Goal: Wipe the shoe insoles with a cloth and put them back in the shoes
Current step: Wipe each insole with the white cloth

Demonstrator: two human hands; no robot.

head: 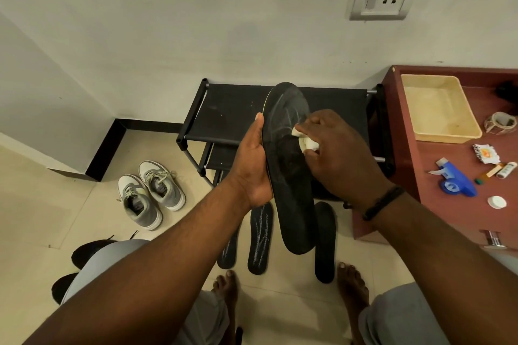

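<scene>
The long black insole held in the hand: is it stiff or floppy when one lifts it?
The long black insole probably holds its shape: gripped at mid-length by the left hand, both ends stay straight. It seems light, since one hand carries it. The white cloth pressing it causes no visible bend.

Head-worn camera looks steeply down, close over the floor point(280, 302).

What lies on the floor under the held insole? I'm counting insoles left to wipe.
Three black insoles lie on the tiles beneath the held insole; it covers parts of them, so more could be hidden.
</scene>
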